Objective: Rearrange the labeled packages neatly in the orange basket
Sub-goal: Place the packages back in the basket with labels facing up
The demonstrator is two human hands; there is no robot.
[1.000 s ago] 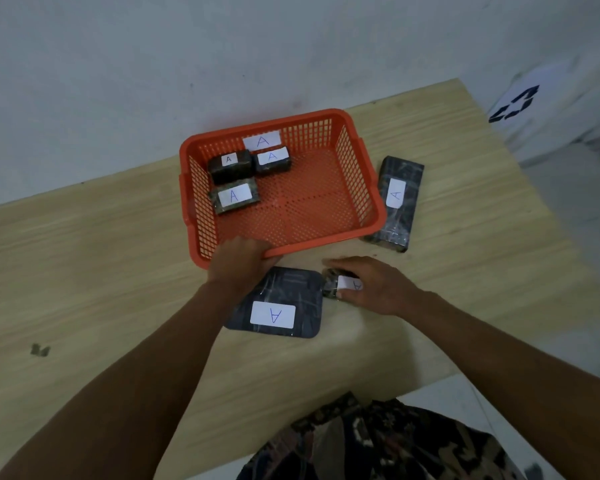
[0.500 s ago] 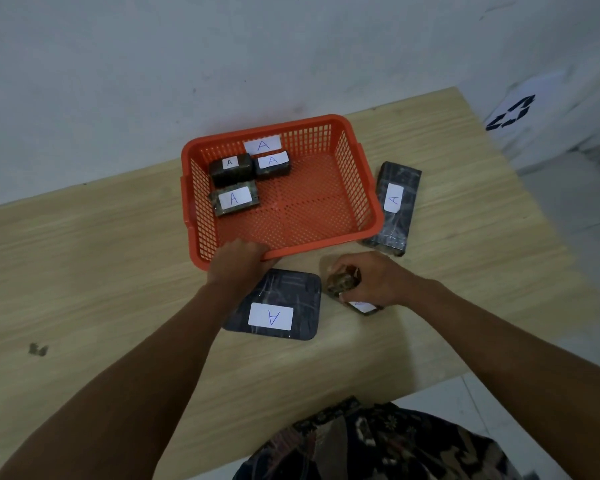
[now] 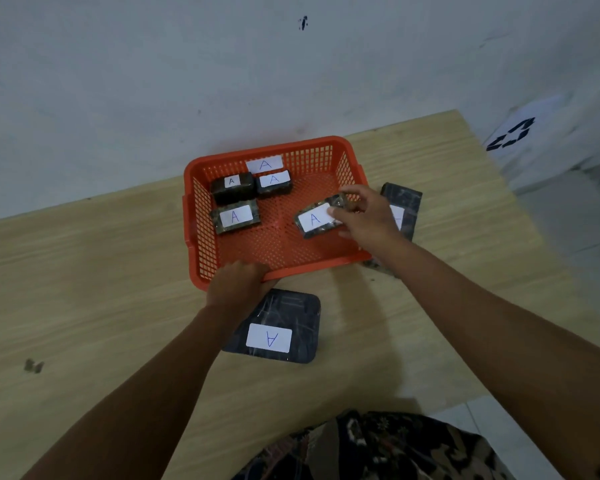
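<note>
The orange basket [image 3: 201,216] stands on the wooden table near the wall. Three small dark packages with white "A" labels lie in its far left part: one [image 3: 232,188], one [image 3: 273,181] and one [image 3: 236,216]. My right hand [image 3: 364,216] holds a fourth small labeled package [image 3: 314,220] over the basket's right half. My left hand [image 3: 238,284] grips the basket's near rim. A flat square labeled package [image 3: 284,323] lies on the table in front of the basket. A long labeled package [image 3: 404,209] lies right of the basket, partly hidden by my right hand.
A white "A" label [image 3: 264,164] is stuck on the basket's far wall. The wall rises just behind the basket. The table's right edge [image 3: 520,216] drops to a tiled floor. A small dark scrap [image 3: 33,366] lies on the table at left.
My right hand lifted the small package from the table in front of the basket and carried it up over the basket's right half. My left hand stayed on the near rim.
</note>
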